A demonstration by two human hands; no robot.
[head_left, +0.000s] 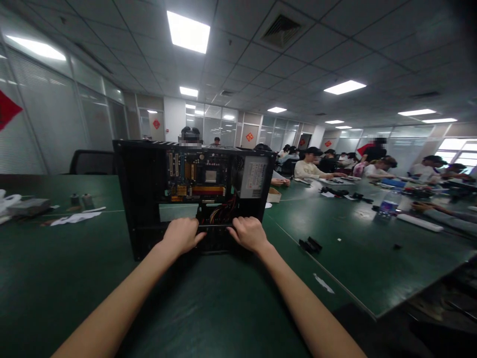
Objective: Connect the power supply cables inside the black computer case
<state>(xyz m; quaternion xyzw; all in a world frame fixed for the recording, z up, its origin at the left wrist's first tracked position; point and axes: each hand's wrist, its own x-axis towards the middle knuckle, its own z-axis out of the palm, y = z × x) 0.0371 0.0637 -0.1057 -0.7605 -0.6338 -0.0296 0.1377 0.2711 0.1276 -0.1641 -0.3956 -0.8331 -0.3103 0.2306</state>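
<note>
Both hands rest on the lower part of an open computer case [194, 199] that stands upright on the green table [55, 278], a little back from the table's near edge and roughly midway along it. The left hand [181, 235] is curled, knuckles up, its fingers bent over a thin dark bar that runs across the case's lower opening; the fingertips are tucked out of sight, so whether they truly clamp the bar cannot be told. The right hand [249, 233] is curled in the same way just beside it, fingers folded onto the same bar (the two hands are near each other but apart, with a gap of bare bar between them).

The case is black, its side panel off, so the inside faces the camera. A motherboard [197, 176] with orange and yellow slots fills the upper middle, a grey power supply [254, 178] with a white label sits at the upper right, and a bundle of red and yellow cables [222, 209] hangs down just above the hands.

Small black parts [310, 244] lie on the table toward its right edge. Other people sit at the far right end of the table.
</note>
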